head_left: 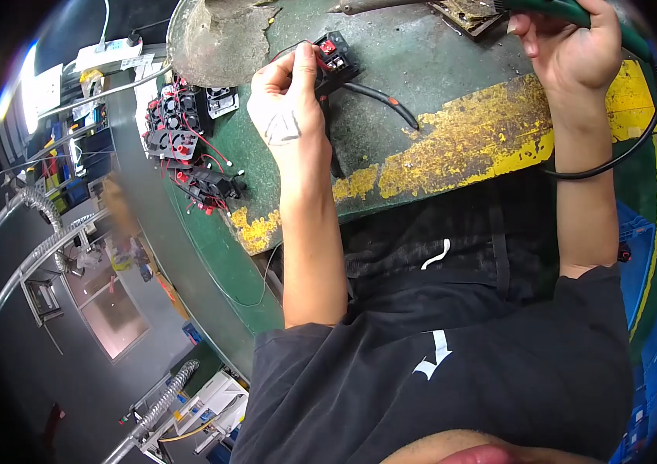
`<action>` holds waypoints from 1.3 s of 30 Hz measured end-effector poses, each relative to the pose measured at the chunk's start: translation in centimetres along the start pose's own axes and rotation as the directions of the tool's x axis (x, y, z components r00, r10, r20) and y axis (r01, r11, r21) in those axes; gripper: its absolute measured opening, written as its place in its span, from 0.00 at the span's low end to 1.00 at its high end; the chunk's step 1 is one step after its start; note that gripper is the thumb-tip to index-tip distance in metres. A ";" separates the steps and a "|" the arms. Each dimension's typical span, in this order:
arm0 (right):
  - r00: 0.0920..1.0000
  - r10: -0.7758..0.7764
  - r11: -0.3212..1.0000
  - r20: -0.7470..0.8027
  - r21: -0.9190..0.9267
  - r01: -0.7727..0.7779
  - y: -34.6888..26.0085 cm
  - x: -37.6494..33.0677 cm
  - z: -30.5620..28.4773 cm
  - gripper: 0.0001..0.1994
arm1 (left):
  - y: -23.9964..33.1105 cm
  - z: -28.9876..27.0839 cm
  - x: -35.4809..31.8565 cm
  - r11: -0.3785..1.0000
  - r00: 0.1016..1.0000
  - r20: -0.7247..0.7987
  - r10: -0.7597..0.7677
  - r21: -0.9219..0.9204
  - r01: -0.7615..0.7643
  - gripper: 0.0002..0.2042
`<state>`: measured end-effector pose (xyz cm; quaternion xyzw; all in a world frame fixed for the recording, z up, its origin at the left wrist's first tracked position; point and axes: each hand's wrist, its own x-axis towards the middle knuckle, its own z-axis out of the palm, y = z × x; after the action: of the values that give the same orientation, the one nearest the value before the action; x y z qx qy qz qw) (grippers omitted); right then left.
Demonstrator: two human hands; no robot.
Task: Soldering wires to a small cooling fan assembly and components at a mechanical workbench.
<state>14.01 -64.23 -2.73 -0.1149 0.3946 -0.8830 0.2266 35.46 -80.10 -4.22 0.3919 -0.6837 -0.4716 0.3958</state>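
Near the upper middle, my left hand [291, 97] is closed in a pinch against the left side of a small black module [336, 62] with a red part on top. A thin reddish wire shows just beyond the fingertips; what the pinch holds is hidden. A thick black cable [382, 100] runs from the module to the right. At the upper right, my right hand [576, 50] is closed around the green handle of a soldering iron [556, 8]. Its long metal tip points left, beyond the module and apart from it.
Several black fan units with red wires [174, 124] are piled at the bench's left. A round, worn grey plate [216, 42] lies behind my left hand. A dirty metal tray [468, 17] sits at the top. The iron's cord [614, 164] loops past my right forearm.
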 end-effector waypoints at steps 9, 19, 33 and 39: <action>0.999 -0.016 1.000 -0.051 0.002 0.017 -0.3 0.1 -0.1 0.18 | 0.1 0.3 0.3 0.992 0.995 0.003 -0.099 0.073 0.098 0.15; 0.999 -0.015 0.999 -0.034 0.033 0.016 -0.4 0.4 -0.3 0.18 | -0.8 0.8 1.0 0.981 0.998 -0.031 -0.051 0.184 0.056 0.14; 0.999 -0.044 0.999 -0.008 0.013 0.044 -0.3 0.1 -0.5 0.18 | -0.1 1.3 -1.1 0.889 0.938 -0.073 0.339 0.350 -0.295 0.07; 0.999 -0.049 0.999 -0.011 -0.019 0.049 -0.4 -0.5 0.1 0.18 | 0.3 0.4 -1.2 0.734 0.897 0.028 0.441 0.564 -0.378 0.10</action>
<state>14.32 -63.84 -2.41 -0.1214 0.4010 -0.8853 0.2016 35.49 -78.77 -4.26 0.3543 -0.8375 -0.1315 0.3947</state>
